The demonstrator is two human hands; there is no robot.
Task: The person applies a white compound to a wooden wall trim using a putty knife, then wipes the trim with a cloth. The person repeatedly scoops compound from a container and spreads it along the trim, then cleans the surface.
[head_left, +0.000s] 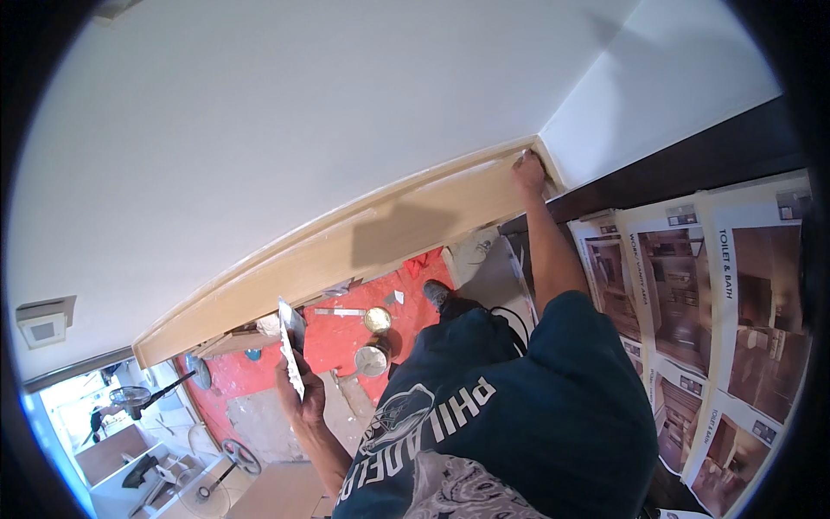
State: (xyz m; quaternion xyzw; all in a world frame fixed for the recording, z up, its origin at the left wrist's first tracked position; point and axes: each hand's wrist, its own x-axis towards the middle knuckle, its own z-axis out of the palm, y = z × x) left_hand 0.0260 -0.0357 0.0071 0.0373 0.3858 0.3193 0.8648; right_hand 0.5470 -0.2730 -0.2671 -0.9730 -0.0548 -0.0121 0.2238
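Note:
My left hand [304,400] is closed around a flat board [290,350], seen nearly edge-on, with white putty smeared along it. At the upper right, my right arm stretches up to the end of a long light-wood trim board [406,218]. There my right hand [528,176] is closed against the trim's inner corner, fingers bunched together. Something small and pale shows at its fingertips, too small to name. Whitish smears run along the trim's upper edge, where it meets the broad white surface [285,130].
Below on red floor covering [402,284] stand a round tin [377,319] and a tub of pale paste [372,361]. Picture panels [683,294] hang at right beside a dark beam [674,154]. Fans [130,398] stand lower left; a white wall device [45,329] is at far left.

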